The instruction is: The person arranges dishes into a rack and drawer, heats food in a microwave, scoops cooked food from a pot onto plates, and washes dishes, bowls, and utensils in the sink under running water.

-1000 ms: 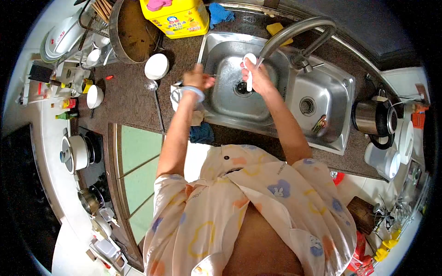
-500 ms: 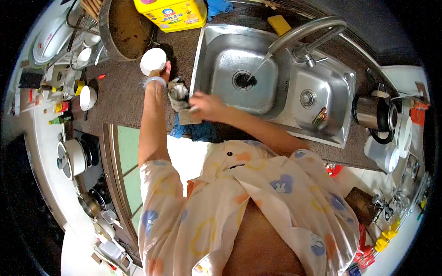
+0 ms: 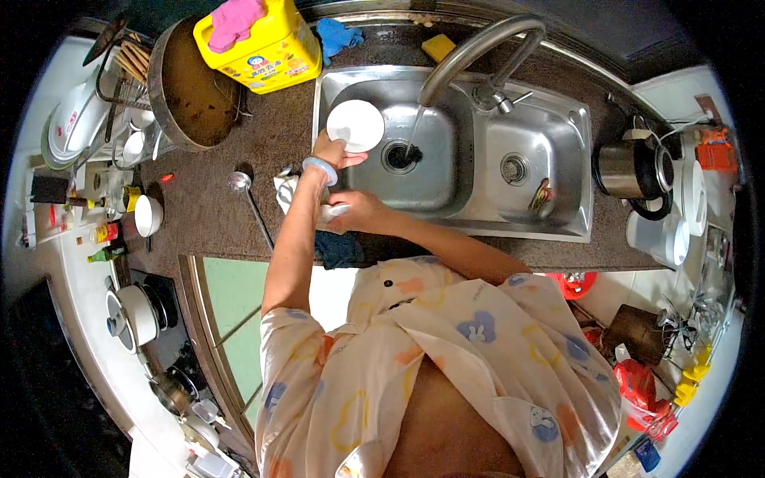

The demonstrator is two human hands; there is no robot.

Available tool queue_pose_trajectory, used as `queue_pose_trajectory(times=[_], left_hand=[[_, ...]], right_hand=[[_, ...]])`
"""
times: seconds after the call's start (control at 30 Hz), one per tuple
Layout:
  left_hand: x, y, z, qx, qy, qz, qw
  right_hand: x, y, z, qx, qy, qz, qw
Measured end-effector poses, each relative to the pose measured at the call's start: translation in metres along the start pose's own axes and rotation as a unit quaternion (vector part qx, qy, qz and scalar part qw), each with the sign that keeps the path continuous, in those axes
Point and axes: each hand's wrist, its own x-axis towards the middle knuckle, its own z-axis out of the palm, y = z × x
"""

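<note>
A white bowl (image 3: 355, 126) is in the grip of my left hand (image 3: 338, 153), over the near left corner of the large sink basin (image 3: 446, 179). A bracelet circles that wrist. My right hand (image 3: 360, 212) is at the front rim of the sink, its fingers closed on a pale cloth (image 3: 287, 191) lying on the counter, partly hidden behind my left forearm. Below it a dark blue cloth (image 3: 338, 250) hangs at the counter edge. From the curved faucet (image 3: 458, 64) a thin stream of water falls toward the drain (image 3: 398, 156).
A ladle (image 3: 249, 199) lies left of my left arm. A large wok (image 3: 187, 92) and a yellow jug (image 3: 267, 52) stand behind it. The small basin (image 3: 550, 151) holds scraps. A kettle (image 3: 629, 169) stands at right, a white bowl (image 3: 148, 215) at left.
My left hand has carried the bowl right, from above the counter to over the sink. My right hand stays by the pale cloth. The ladle has come into sight; the view has shifted slightly.
</note>
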Motion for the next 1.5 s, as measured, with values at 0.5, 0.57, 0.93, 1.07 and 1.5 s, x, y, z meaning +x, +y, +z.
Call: queue_pose_trajectory(times=[0.5, 0.57, 0.93, 1.07, 1.5], left_hand=[[0.019, -0.068, 0.091, 0.309, 0.161, 0.320, 0.881], [0.016, -0.067, 0.086, 0.291, 0.157, 0.270, 0.905], [0.027, -0.058, 0.042, 0.276, 0.103, 0.146, 0.944], [0.028, -0.066, 0.053, 0.210, 0.158, 0.311, 0.913], [-0.023, -0.021, 0.056, 0.273, -0.023, 0.097, 0.957]], right_hand=[[-0.012, 0.051, -0.101, -0.243, 0.350, 0.186, 0.885], [-0.026, 0.034, -0.098, -0.358, 0.336, 0.149, 0.858], [-0.006, 0.047, -0.161, -0.317, 0.288, 0.112, 0.897], [-0.008, 0.055, -0.133, -0.057, 0.288, 0.203, 0.934], [-0.004, 0.041, -0.160, -0.377, 0.261, -0.036, 0.888]])
